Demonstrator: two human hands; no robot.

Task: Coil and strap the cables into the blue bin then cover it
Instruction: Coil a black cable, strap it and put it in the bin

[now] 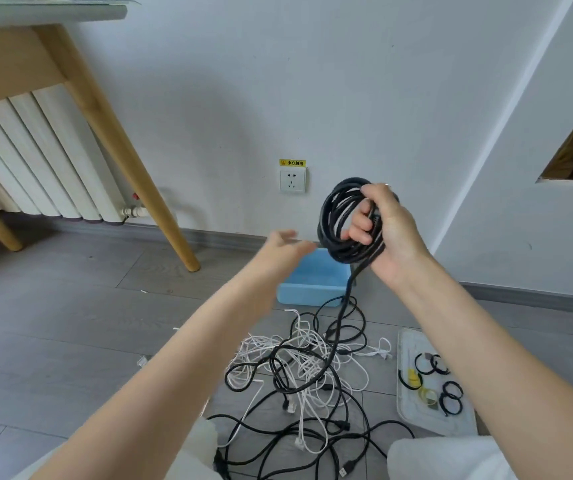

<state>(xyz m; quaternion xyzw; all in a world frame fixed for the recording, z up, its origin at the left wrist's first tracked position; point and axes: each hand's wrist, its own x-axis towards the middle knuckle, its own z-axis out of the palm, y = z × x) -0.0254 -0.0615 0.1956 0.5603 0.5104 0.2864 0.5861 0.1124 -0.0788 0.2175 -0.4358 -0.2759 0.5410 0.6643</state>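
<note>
While the right hand [387,225] clenches the black coil [342,220] so its loops stay gathered, the left hand [286,245] reaches out — fingers loose, holding nothing — seemingly for the trailing tail [338,323].

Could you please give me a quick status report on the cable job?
Right hand grips black coil, tail trailing to floor tangle. Left hand open, empty. Blue bin uncovered, nothing visible inside.

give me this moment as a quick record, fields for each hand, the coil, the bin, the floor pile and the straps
right hand: grips the black coil
left hand: open, fingers spread, holds nothing
black coil: several loops, held above the bin, one tail trails down into the pile
blue bin: on floor by the wall, uncovered
cable pile: black and white cables, tangled
straps: black loops on a white tray, right of pile
</note>
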